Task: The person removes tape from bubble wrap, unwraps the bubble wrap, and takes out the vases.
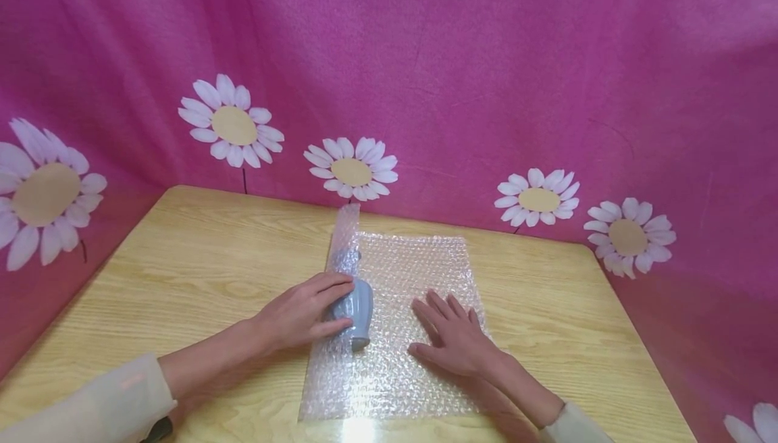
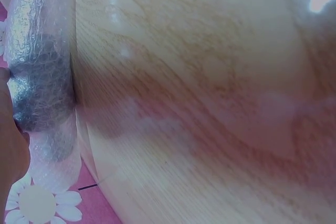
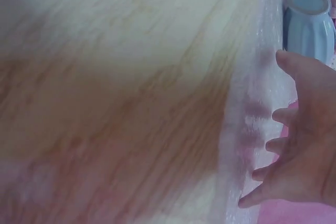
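A light blue vase (image 1: 363, 304) lies on its side on a sheet of bubble wrap (image 1: 419, 264), with its left part covered by a folded-over flap. My left hand (image 1: 306, 308) grips the vase through this flap, fingers and thumb around its body. In the left wrist view the covered vase (image 2: 44, 87) shows blurred through the bubbles, and the left hand (image 2: 13, 150) is cut off at the edge. My right hand (image 1: 458, 338) rests on the sheet's right part, fingers spread. The right wrist view shows the vase's round base (image 3: 308, 2) beyond the right hand (image 3: 310, 135).
The wooden table (image 1: 200, 261) extends on both sides of the sheet. A pink cloth (image 1: 425, 78) with large white daisies hangs behind and beside it. A small dark object (image 1: 159, 429), its kind unclear, shows beneath the left sleeve.
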The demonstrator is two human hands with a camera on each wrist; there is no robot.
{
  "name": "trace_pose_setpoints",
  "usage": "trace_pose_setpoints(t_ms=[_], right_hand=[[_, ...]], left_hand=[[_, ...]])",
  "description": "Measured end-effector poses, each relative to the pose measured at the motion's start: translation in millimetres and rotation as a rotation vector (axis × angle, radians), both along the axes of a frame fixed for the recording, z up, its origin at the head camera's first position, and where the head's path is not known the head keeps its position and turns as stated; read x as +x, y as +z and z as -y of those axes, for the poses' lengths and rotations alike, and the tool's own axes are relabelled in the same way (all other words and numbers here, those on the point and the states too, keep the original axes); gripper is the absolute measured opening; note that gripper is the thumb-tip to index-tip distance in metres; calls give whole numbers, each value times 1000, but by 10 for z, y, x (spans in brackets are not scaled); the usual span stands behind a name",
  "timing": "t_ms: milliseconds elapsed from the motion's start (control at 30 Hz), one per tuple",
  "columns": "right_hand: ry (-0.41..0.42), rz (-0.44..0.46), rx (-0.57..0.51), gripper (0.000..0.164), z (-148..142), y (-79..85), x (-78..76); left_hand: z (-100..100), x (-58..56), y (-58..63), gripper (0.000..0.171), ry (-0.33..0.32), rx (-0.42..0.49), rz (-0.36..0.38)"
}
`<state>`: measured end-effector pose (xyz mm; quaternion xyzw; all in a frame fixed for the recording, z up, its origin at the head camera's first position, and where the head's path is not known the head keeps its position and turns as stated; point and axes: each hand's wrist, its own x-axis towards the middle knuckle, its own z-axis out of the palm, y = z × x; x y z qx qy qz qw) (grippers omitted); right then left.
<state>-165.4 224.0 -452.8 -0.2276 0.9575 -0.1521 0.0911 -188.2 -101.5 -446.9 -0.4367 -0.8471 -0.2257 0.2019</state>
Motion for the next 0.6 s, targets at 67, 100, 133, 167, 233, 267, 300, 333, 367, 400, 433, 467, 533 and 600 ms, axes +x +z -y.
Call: trace_pose_setpoints(t_ms=[67,100,133,167,233,267,300,333,367,400,433,467,533,600], right_hand=[[8,-4,3,78,-12,-10,13],[11,-5,2,78,-16,-15,20],[12,-9,4,77,-21,-19,26],[15,-12,4,77,-26,-22,33],[16,-18,6,77,-32,-37,45],[15,-19,8,77,-35,-44,53],[13,-22,10,77,-37,-55,59],[12,-25,14,77,-39,-70,63],[11,-30,16,77,-40,-85,68],[9,-36,17,77,-39,-100,73],[8,-41,18,77,-39,-113,78],[6,-46,18,77,-37,-126,84],[2,-58,25,77,-32,-151,98],[-4,-65,35,76,-26,-167,119]], left_hand=[[1,-1,3,57,-4,0,3],[2,-2,3,56,-6,1,3],[1,-3,3,56,-8,0,1],[2,-4,3,56,-7,-1,-2],[2,-8,3,56,-8,-3,-6],[3,-10,3,56,-8,-5,-9],[5,-13,2,56,-8,-6,-13],[5,-15,4,56,-8,-8,-17],[6,-18,8,56,-10,-7,-20],[8,-21,9,56,-14,-6,-23],[9,-22,13,56,-17,-6,-26],[11,-24,15,56,-21,-5,-30],[15,-25,17,56,-25,-2,-32],[18,-26,11,56,-23,-1,-32]])
